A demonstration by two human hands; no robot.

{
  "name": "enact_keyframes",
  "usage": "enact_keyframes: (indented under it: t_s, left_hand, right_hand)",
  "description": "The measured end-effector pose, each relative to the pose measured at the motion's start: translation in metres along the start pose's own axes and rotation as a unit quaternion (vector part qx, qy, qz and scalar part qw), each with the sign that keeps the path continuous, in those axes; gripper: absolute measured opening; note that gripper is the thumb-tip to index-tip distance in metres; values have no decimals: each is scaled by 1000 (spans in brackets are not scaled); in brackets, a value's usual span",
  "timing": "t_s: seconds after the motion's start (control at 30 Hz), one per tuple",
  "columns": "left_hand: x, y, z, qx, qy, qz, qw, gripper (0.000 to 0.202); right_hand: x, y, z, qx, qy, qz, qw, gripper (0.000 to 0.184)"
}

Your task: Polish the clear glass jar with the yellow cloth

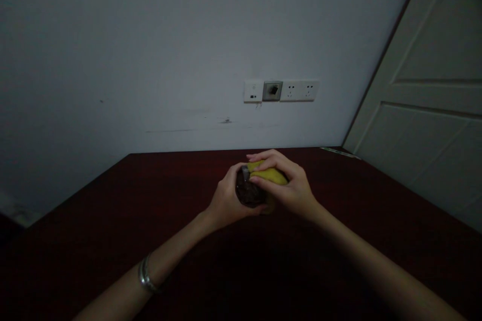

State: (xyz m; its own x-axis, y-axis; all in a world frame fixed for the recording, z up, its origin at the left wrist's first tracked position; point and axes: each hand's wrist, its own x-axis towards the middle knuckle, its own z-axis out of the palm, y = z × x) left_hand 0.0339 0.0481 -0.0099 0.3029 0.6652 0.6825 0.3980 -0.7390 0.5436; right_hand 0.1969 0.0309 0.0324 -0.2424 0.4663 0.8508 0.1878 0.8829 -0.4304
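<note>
Both of my hands meet over the middle of a dark red-brown table [113, 220]. My left hand [226, 200] is wrapped round a small dark roundish object [248, 194] with a bit of grey at its top; I cannot make out what it is. My right hand [293, 185] has its fingers closed over a yellow piece [273, 174], perhaps a cloth or sponge, pressed against the top of the dark object. A silver bangle [146, 276] sits on my left wrist.
A white wall stands behind the table, with a row of wall sockets [280, 91] above the far edge. A pale panelled door [433, 100] rises at the right. A thin light strip [339, 152] lies at the table's far right corner.
</note>
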Motion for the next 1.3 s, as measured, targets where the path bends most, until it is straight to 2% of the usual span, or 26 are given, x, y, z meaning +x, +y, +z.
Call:
enact_keyframes:
  t_s: [0.07,0.23,0.3,0.43,0.5,0.67,0.7,0.77,0.87,0.93,1.0,1.13,1.3]
  left_hand:
    - [0,0,0,-1,-2,2,1000,83]
    - [1,-4,1,-10,-10,-4,1000,81]
    - [1,-4,1,-2,-6,-2,1000,81]
    - [1,-2,2,2,-8,8,1000,84]
    - [0,-2,2,-9,-13,3,1000,85]
    - [0,-4,1,-32,-16,-29,999,78]
    - [0,-5,0,-30,-15,-28,999,77]
    - [1,-4,-1,-17,-7,-17,1000,79]
    - [2,-1,-2,-4,4,15,1000,85]
    - [2,0,-3,-11,3,23,1000,85]
    - [2,0,-3,-28,3,2,1000,86]
    - [5,-3,-4,-71,17,-49,996,80]
    - [6,2,-4,-112,33,-69,991,79]
  right_hand:
    - [-1,-3,0,-17,-13,-29,999,11]
    - [-5,-5,-4,-82,-128,-111,982,13]
    - [-4,-3,-4,-79,-116,-107,984,12]
    - [0,3,-3,-52,-23,-46,997,11]
    - [1,3,-3,-55,-9,-39,998,11]
    - [-3,-4,-4,-117,-136,-142,973,14]
    - [-3,-5,-4,-121,-144,-155,970,15]
    - [-4,-5,-3,-106,-115,-160,975,16]
    - [-3,-2,-4,-90,-42,-129,987,24]
    - [-3,1,-5,-104,-18,-93,990,30]
    - [-3,3,-6,-106,-31,-50,993,35]
    - [-2,9,-9,-67,-108,18,992,43]
    - [1,13,-11,-57,-127,48,989,43]
